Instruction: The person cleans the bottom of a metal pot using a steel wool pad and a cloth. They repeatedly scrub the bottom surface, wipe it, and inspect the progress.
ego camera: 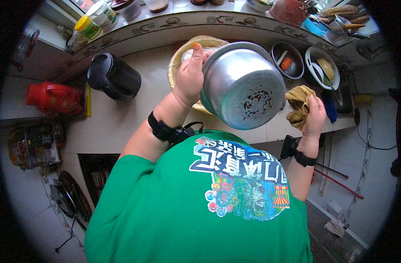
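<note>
My left hand [191, 74] grips the rim of a metal pot [243, 79], which is tilted so that its underside faces me. Its fingers are partly hidden behind the rim, while the thumb points up. Dark, flaky scorch marks spot the bottom of the pot. A crumpled tan cloth [299, 107] is bunched in my right hand [315, 111], to the right of the pot and apart from it. Behind the pot stands a yellowish basin [174, 70], mostly covered by the pot and my left hand; something whitish and translucent shows inside it.
At the back right are a metal bowl [302, 74] with an orange piece in it and a white colander [336, 83]. A black appliance [121, 79] and a red thermos flask [55, 98] occupy the left side. Jars and tubs line the tiled windowsill [200, 21].
</note>
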The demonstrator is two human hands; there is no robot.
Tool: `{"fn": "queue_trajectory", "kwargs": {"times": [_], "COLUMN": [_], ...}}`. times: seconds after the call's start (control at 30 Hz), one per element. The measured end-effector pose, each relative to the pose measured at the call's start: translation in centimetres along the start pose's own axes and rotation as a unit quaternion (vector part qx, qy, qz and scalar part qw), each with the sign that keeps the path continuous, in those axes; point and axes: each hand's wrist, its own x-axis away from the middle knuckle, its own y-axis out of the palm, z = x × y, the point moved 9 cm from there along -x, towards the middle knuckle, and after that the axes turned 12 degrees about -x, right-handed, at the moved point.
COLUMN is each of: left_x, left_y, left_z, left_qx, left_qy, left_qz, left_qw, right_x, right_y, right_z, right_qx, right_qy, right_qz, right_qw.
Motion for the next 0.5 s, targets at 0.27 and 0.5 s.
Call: {"fn": "queue_trajectory", "kwargs": {"times": [0.27,0.5], "left_x": [-0.6,0.3], "left_y": [0.6,4.8], "left_z": [-1.2,0.9], "left_qx": [-0.066,-0.260], "left_qy": [-0.020,0.113], "left_qz": [-0.044,-0.118], "left_qw": [0.997,0.952], "right_x": [3.1,5.8], "right_y": [7.4,23.4], "right_z": [-6.8,-9.2], "right_qx": [-0.022,0.333], "right_qy": [-0.107,-0.302], "right_qz": [-0.112,-0.367], "right_qw": [0.988,0.814]}}
